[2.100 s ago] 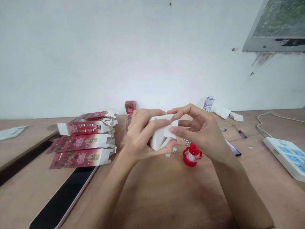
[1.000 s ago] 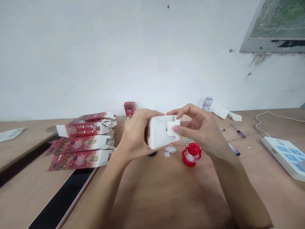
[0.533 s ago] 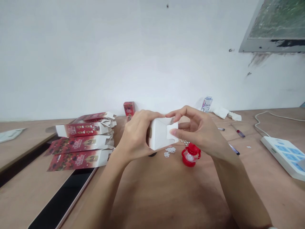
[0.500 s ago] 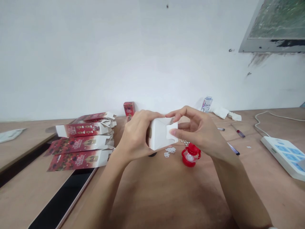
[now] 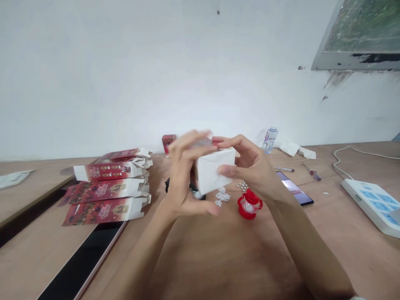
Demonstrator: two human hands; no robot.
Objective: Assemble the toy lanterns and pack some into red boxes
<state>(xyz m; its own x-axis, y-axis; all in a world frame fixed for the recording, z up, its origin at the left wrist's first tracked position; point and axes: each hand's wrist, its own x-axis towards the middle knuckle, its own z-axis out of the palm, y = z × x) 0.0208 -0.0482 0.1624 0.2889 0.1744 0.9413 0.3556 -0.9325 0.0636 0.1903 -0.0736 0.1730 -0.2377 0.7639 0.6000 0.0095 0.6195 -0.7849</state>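
A small cardboard box [image 5: 215, 168] is held up over the table, its white end face toward me and closed. My right hand [image 5: 250, 166] grips it, thumb on the white end and fingers along the far side. My left hand [image 5: 184, 175] is beside the box with its fingers spread and slightly blurred. Its thumb is off the box, and its upper fingers pass over the top edge; whether they touch it I cannot tell. Below the box, a small red lantern [image 5: 250, 204] with a clear middle stands on the table, near small white cut pieces [image 5: 223, 194].
Several flattened red printed boxes [image 5: 103, 189] lie at left, by a dark tablet-like panel [image 5: 84, 260]. A red box [image 5: 168, 143] stands against the wall. At right are a phone [image 5: 295, 188], a screwdriver [image 5: 312, 173], a bottle [image 5: 270, 139], tissues [image 5: 289, 148] and a power strip [image 5: 371, 204].
The white flap under my right thumb has gone in, and the box end is now flat. My left hand has loosened from the box's side, its fingers rising and its thumb moving away.
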